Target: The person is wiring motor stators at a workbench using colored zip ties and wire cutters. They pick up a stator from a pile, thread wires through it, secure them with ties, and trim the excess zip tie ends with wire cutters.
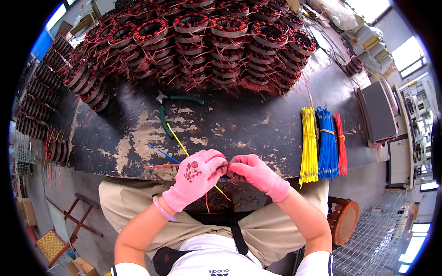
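My left hand (pixel 195 172), in a pink glove, is closed around a yellow wire (pixel 177 139), a blue wire (pixel 165 154) and a red wire (pixel 159 166). Their long ends fan out to the far left over the table edge; shorter ends poke out below the fingers above my lap. Close against those fingertips, my right hand (pixel 258 174), also gloved in pink, is pinched shut. A bit of blue shows between the hands, but what the right fingers grip is hidden. Green-handled pliers (pixel 186 98) lie splayed on the table beyond the left hand.
Stacked motor stators (pixel 191 39) with red windings and loose leads crowd the table's far side; another leaning stack (pixel 87 87) stands left. Tied bundles of yellow wires (pixel 308 147), blue wires (pixel 327 147) and red wires (pixel 341 147) lie right on the worn black table (pixel 248 124).
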Demonstrator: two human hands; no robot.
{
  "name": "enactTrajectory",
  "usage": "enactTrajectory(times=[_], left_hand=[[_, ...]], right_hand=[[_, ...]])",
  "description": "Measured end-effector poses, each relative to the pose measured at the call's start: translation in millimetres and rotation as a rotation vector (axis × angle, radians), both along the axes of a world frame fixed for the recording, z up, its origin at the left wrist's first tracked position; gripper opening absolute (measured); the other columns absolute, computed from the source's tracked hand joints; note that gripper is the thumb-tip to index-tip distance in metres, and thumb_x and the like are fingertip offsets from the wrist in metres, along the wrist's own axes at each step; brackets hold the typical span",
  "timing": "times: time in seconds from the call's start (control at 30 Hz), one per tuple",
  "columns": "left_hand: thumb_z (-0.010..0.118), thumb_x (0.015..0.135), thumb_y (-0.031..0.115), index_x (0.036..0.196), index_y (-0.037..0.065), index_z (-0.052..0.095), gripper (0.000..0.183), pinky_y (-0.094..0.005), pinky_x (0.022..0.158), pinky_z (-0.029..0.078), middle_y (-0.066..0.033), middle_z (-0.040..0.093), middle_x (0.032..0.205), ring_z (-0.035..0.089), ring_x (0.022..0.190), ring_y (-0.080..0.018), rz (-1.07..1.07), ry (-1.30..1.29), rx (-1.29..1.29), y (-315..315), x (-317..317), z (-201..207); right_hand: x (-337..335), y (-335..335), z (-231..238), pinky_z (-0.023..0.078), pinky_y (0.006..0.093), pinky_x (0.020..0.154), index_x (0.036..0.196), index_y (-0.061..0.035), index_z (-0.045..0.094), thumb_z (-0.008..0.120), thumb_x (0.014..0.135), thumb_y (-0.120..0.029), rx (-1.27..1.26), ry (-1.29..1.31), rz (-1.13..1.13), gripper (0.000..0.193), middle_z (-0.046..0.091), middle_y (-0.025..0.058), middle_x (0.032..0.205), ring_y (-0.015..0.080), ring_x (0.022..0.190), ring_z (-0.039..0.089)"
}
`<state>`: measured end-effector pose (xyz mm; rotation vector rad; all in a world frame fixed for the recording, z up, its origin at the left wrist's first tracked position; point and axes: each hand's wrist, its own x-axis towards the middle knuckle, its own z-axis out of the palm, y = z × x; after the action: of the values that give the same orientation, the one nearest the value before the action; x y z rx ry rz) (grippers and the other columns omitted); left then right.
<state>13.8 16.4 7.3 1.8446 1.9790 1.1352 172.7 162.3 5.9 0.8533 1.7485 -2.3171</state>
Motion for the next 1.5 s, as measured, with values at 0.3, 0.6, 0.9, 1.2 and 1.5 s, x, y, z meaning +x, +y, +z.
enactTrajectory(times=[0.3,0.6,0.9,1.2,1.5], left_hand=[[0.076,0.081,0.01,0.095,0.01,0.066,0.017,-0.0399,0.073,0.054,-0.0045,0.066,0.096,0.065,0.085,-0.028,0.006,-0.005,0.021,1,0,-4],[0.075,0.079,0.006,0.095,0.007,0.068,0.018,-0.0396,0.075,0.055,-0.0065,0.069,0.102,0.066,0.086,-0.0293,-0.041,-0.038,-0.005,-1,-2,0],[0.075,0.079,0.006,0.096,0.009,0.067,0.019,-0.0398,0.074,0.054,-0.0059,0.067,0.099,0.065,0.085,-0.0289,-0.06,-0.029,0.009,1,-3,-2],[0.075,0.079,0.007,0.097,0.01,0.066,0.02,-0.0403,0.074,0.054,-0.0052,0.067,0.098,0.065,0.085,-0.0286,-0.038,-0.032,0.018,1,-2,-3],[0.076,0.079,0.009,0.096,0.01,0.066,0.019,-0.0406,0.073,0.053,-0.004,0.066,0.099,0.065,0.084,-0.0283,-0.04,-0.024,0.028,0,-2,-3]], right_hand=[[4,-3,16,0.051,0.0321,0.071,0.11,-0.0082,0.069,0.069,0.09,-0.014,1.555,0.405,0.221,0.021,0.07,0.0054,0.099,0.0205,0.083,0.065],[0,-2,26,0.052,0.0317,0.066,0.101,-0.0066,0.072,0.074,0.087,-0.023,0.933,-0.018,0.042,0.021,0.071,0.0051,0.09,0.0144,0.078,0.067],[7,-6,7,0.052,0.0323,0.071,0.105,-0.0073,0.07,0.069,0.091,-0.017,0.266,-0.116,0.041,0.017,0.072,0.0082,0.097,0.0242,0.082,0.068],[7,-8,21,0.053,0.0399,0.072,0.102,-0.0055,0.068,0.069,0.088,-0.011,1.334,0.261,0.23,0.015,0.069,0.0123,0.09,0.0345,0.085,0.067],[12,-16,21,0.053,0.0351,0.071,0.103,-0.0109,0.069,0.082,0.081,-0.023,1.47,0.245,-0.023,0.028,0.07,0.0055,0.093,0.0238,0.076,0.067]])
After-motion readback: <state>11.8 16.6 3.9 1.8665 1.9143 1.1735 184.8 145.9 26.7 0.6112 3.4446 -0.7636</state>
